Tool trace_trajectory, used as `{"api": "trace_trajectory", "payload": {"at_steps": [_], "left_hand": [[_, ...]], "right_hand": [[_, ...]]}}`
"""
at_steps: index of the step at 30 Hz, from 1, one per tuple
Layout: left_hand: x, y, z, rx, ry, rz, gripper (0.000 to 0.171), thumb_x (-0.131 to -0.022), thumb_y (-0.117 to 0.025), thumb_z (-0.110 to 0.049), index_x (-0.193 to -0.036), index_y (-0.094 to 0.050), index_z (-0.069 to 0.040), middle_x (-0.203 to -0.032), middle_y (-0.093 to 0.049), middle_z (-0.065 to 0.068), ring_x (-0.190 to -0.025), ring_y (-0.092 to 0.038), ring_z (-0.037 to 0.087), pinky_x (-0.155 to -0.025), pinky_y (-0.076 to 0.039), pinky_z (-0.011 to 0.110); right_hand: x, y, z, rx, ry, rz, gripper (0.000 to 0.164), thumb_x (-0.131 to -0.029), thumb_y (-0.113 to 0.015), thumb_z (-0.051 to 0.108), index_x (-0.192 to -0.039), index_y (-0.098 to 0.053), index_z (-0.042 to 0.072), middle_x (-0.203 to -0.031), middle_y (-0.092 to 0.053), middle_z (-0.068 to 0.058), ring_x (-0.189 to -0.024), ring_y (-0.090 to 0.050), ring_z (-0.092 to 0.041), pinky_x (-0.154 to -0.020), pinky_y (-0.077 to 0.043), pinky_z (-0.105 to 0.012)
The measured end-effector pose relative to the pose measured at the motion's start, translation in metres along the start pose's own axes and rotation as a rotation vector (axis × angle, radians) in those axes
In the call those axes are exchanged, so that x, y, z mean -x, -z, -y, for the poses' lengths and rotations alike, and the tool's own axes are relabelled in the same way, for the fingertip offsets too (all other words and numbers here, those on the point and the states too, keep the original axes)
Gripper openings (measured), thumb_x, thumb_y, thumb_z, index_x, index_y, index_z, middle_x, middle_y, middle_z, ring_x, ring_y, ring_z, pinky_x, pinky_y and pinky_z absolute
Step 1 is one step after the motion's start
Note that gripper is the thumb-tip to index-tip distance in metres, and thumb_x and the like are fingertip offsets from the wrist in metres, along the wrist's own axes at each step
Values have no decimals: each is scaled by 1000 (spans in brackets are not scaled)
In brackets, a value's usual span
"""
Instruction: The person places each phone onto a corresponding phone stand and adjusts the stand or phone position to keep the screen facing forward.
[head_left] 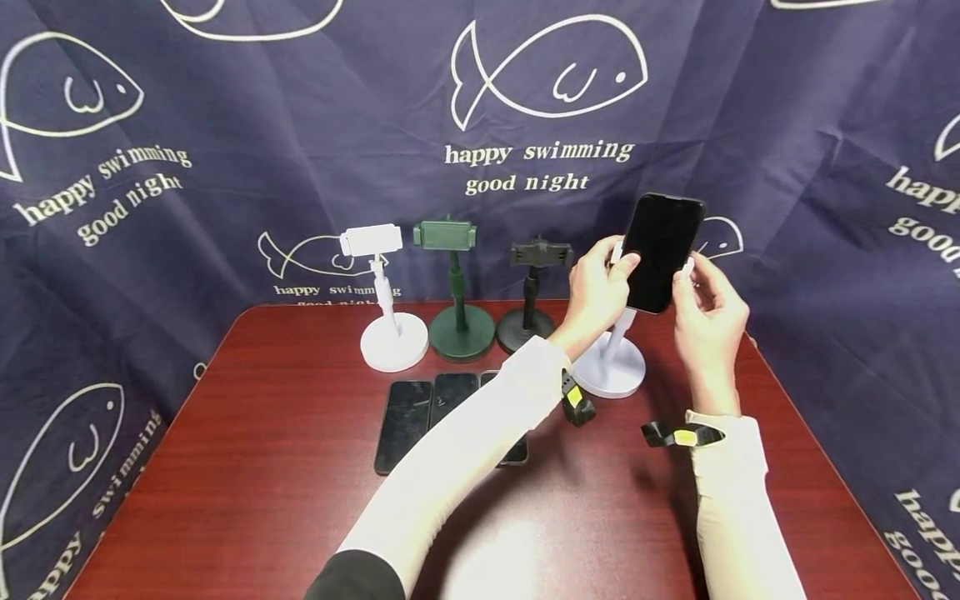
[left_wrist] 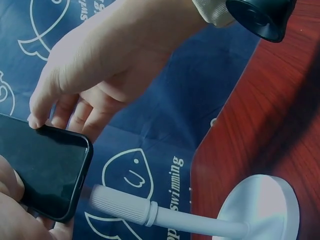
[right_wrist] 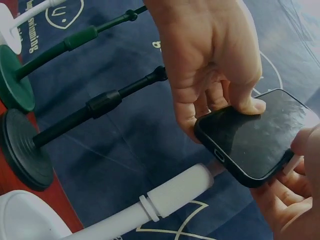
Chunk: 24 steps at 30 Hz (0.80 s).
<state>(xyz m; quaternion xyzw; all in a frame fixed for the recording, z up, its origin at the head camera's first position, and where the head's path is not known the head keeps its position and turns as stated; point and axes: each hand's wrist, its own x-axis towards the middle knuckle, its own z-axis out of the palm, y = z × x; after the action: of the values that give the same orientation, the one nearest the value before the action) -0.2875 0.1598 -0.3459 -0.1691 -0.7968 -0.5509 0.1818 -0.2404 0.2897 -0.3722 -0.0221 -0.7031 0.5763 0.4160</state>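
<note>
A black smartphone (head_left: 663, 250) stands tilted at the head of the right-hand white phone stand (head_left: 611, 367), its dark screen facing me. My left hand (head_left: 600, 287) grips its left edge, thumb on the screen and fingers behind. A white clamp end (head_left: 617, 252) shows beside those fingers. On the other side my right hand (head_left: 708, 321) pinches the other white clamp end (head_left: 687, 267) at the phone's edge. In the right wrist view, the left thumb presses the smartphone (right_wrist: 255, 135) near its lower corner. The back of the clamp is hidden behind the phone.
Left of this stand are a black phone stand (head_left: 531, 292), a green one (head_left: 457, 292) and another white one (head_left: 386, 292). Several phones lie side by side on the red-brown table (head_left: 262, 467), such as this left one (head_left: 405, 425), partly under my left forearm. A dark fish-print cloth (head_left: 375, 125) hangs behind.
</note>
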Motion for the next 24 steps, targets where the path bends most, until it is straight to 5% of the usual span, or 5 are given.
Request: {"api": "trace_trajectory", "payload": {"at_steps": [6, 13, 18, 21, 24], "left_hand": [[7, -3, 5, 62, 32, 25, 33, -95, -63, -33, -123, -63, -15, -107, -72, -3, -85, -61, -2, -76, -48, 15], [12, -6, 14, 95, 37, 52, 36, -97, -58, -40, -124, -61, -16, -100, -74, -1, -79, -61, -2, -72, -48, 16], [13, -4, 16, 121, 57, 46, 34, -96, -61, -37, -123, -60, -17, -101, -74, -1, -83, -63, -3, -74, -51, 17], [13, -2, 16, 133, 62, 43, 33, -96, -62, -35, -123, -60, -17, -102, -75, -1, -84, -64, -4, -74, -51, 16], [11, -2, 16, 148, 57, 44, 33, -96, -62, -33, -124, -59, -15, -102, -75, 0, -83, -63, -4, -73, -51, 15]], "right_hand": [[9, 0, -7, -47, -83, 80, 43, -88, -68, 7, -129, -60, 13, -109, -66, 0, -94, -62, -13, -82, -49, -14], [17, -1, -11, -10, -95, 85, 27, -92, -67, 15, -117, -65, 6, -85, -67, 11, -75, -59, -5, -69, -45, -14], [18, -4, -14, 61, -63, 85, 24, -94, -65, 19, -94, -63, -5, -62, -47, 13, -54, -39, -2, -49, -31, -15], [18, -6, -18, -76, -143, 114, 23, -93, -66, 17, -92, -62, -5, -61, -48, 8, -55, -48, 0, -56, -42, -7], [18, -9, -22, -286, -244, 139, 19, -91, -67, 12, -97, -64, -6, -67, -62, 2, -71, -65, -5, -72, -55, -17]]}}
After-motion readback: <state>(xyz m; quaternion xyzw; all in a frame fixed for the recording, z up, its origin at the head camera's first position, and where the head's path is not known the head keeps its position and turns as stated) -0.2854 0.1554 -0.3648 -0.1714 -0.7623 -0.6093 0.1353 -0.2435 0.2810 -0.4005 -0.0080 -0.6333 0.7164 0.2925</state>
